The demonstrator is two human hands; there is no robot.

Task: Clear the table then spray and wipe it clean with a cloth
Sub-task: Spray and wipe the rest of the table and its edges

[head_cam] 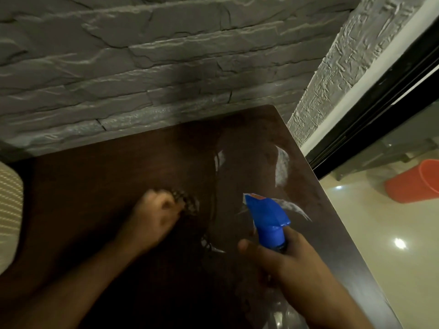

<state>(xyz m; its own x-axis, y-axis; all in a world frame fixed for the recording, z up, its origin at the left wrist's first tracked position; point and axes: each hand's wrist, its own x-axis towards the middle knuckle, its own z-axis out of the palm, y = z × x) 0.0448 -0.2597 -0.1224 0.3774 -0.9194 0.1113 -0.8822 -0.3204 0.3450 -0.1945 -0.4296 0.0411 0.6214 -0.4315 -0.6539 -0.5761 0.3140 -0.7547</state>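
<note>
A dark brown table (114, 186) fills the lower middle of the head view, its top streaked with pale wet patches near the right edge. My right hand (282, 264) grips a spray bottle with a blue trigger head (268, 217), nozzle pointing away over the table. My left hand (154, 214) is closed on a dark checkered cloth (187, 203) pressed on the tabletop, left of the bottle. The bottle's body is hidden by my right hand.
A grey stone-look wall (142, 55) runs along the table's far edge. To the right are a black door frame (370, 115), a glossy cream floor (392, 257) and an orange bucket (413, 181). A pale striped cushion (9, 210) shows at the left edge.
</note>
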